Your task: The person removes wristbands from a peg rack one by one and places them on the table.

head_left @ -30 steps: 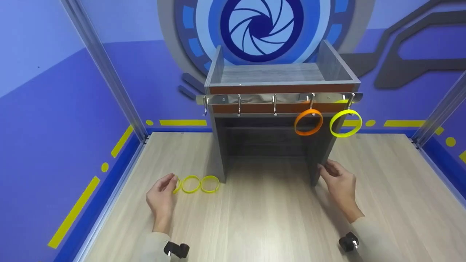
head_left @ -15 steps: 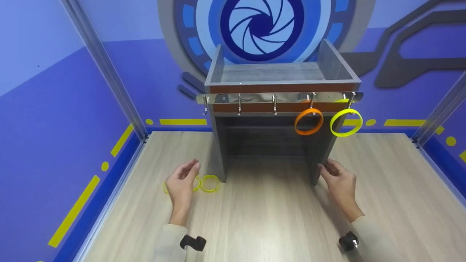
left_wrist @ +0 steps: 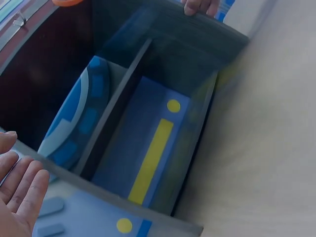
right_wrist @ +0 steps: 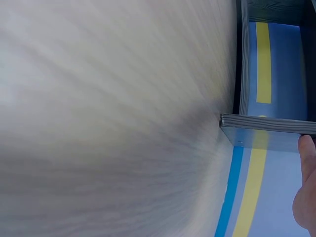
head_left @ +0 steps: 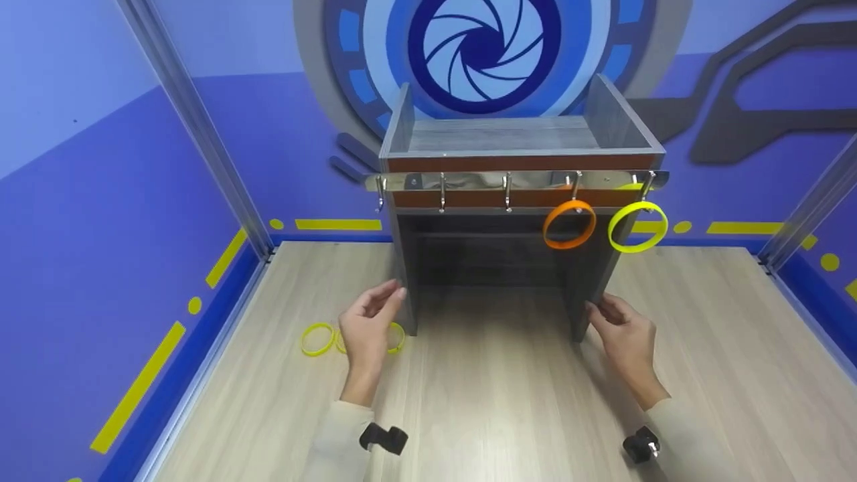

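Left hand [head_left: 367, 328] moved rightward, fingers loose; right hand [head_left: 627, 335] touching shelf [head_left: 502, 135], grip unclear; wood-grain table [head_left: 502, 408], blue walls [head_left: 248, 147].

**Bright overhead, soft at the wrists**
Head view: well lit, fairly sharp; pale glare on the bench [head_left: 495, 408], darkness inside the shelf unit [head_left: 475, 199]. Left wrist: hazy, edges bowed. Right wrist: bench streaked, blurred.

The shelf [head_left: 495, 164] stands on the table [head_left: 495, 402] mid-frame, with the wall [head_left: 234, 140] behind it. Along its front runs the rail [head_left: 475, 181], and two rings [head_left: 564, 246] hang from it on the right. Three more rings [head_left: 316, 354] lie in a row at lower left, partly behind the left hand [head_left: 368, 325]. The right hand [head_left: 626, 335] touches the shelf's right side.
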{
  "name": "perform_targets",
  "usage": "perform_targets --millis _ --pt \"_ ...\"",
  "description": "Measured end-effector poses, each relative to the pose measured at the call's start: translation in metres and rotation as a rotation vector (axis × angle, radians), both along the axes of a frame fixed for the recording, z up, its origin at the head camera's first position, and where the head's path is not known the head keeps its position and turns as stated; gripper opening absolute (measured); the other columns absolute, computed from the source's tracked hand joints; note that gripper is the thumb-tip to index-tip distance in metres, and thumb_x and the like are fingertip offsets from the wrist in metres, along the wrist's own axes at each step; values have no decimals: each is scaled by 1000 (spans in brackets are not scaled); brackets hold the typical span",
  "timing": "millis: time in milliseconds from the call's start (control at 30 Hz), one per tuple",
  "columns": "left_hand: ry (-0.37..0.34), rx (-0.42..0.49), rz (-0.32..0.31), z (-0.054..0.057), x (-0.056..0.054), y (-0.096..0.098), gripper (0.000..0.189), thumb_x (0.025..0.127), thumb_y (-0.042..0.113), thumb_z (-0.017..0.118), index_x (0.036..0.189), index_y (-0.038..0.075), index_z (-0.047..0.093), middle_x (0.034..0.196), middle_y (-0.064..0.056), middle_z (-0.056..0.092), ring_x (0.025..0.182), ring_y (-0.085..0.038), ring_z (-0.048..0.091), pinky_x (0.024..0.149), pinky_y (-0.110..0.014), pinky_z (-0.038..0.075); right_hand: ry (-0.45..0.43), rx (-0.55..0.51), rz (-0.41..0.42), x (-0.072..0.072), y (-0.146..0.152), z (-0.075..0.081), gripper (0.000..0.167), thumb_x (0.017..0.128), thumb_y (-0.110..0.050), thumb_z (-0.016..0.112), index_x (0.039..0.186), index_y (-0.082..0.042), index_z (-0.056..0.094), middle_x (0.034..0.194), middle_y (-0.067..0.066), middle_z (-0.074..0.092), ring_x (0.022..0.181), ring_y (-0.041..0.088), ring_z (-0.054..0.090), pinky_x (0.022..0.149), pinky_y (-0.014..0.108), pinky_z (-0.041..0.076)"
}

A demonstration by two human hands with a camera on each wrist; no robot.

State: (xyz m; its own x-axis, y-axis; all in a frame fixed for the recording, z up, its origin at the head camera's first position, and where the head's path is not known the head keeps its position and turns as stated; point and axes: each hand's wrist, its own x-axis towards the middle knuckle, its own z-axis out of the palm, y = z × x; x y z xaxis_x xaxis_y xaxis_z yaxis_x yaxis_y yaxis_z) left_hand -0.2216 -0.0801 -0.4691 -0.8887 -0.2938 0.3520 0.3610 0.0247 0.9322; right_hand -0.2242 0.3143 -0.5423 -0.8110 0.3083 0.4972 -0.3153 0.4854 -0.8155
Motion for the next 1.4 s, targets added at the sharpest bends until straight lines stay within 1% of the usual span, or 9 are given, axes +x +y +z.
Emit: perform_targets --millis 267,400,667,867,967,1133,1233,1333,1400 --pt "10 11 -77 12 -3 20 23 92 14 86 112 4 81 111 -5 80 102 -21 75 89 -29 63 -7 6 -8 0 0 0 21 96 -2 77 116 3 78 107 17 79 95 13 77 80 7 56" --pt "39 -1 -110 19 -4 28 24 92 13 86 113 3 80 112 -6 79 103 -22 75 90 -30 63 -17 2 -9 0 0 1 20 96 -2 77 116 2 78 108 16 79 95 11 76 80 7 55" --pt "88 16 -162 31 -9 47 23 90 9 87 110 1 80 109 -8 80 98 -24 76 87 -32 64 -27 1 -5 0 -1 2 20 97 -2 77 117 1 78 108 16 79 91 -4 71 79 6 54" --pt "112 -1 -204 35 -12 60 22 90 9 86 110 2 80 108 -5 80 98 -23 76 88 -33 64 -14 -8 4 1 -1 0 20 96 -1 77 116 3 78 108 17 79 96 9 76 81 8 56" --pt "129 8 -224 37 -13 68 21 91 7 86 110 0 80 108 -7 80 97 -23 76 87 -33 64 -28 -6 -5 1 -1 -1 21 96 -2 77 116 2 78 109 17 79 96 9 76 81 8 56" --pt "157 23 -255 39 -14 81 20 91 5 85 109 -2 80 107 -10 80 96 -25 76 86 -32 64 -41 0 -20 1 -1 -2 21 96 -3 78 117 2 77 109 16 79 94 3 74 80 7 55" --pt "173 27 -268 41 -15 88 20 90 4 85 108 -3 80 107 -11 80 96 -25 77 86 -33 65 -52 4 -23 1 -1 -1 22 96 -3 78 118 2 77 111 16 79 94 -4 71 81 7 55" --pt "177 11 -271 44 -16 94 20 90 6 85 108 -1 80 107 -8 80 96 -23 77 86 -36 65 -62 4 -20 1 -1 0 23 97 -4 77 119 2 77 112 15 78 93 -10 68 81 6 55" --pt "173 -1 -276 46 -15 97 20 90 7 86 109 0 81 107 -5 80 97 -21 77 87 -37 65 -64 3 -18 1 -1 0 23 97 -5 77 119 2 77 112 15 78 93 -11 67 81 7 55"
